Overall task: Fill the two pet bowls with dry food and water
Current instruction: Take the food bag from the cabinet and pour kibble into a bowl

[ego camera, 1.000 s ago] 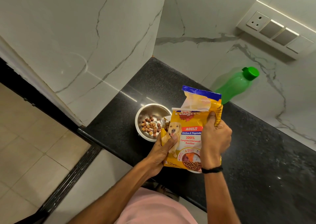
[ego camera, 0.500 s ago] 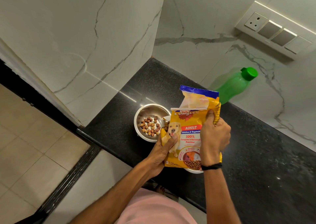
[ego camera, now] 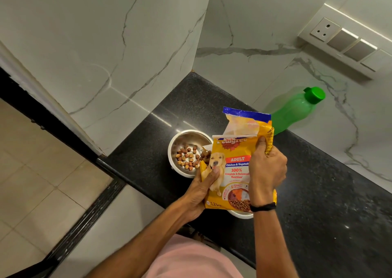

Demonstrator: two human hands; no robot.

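A yellow dog food bag with a torn-open top is held upright over the black counter. My left hand grips its lower left edge. My right hand clasps its right side near the top. To the left of the bag a steel bowl holds a layer of brown kibble, and a few pieces sit at the bag's torn left corner. A second steel bowl shows only as a rim under the bag. A green water bottle with its cap on stands behind the bag by the wall.
White marble walls close the counter on the left and back. A switch panel with a socket hangs on the back wall. The counter's front edge drops to a tiled floor at the left.
Both hands and the bag have barely moved; the view has shifted slightly. The kibble in the bowl looks the same.
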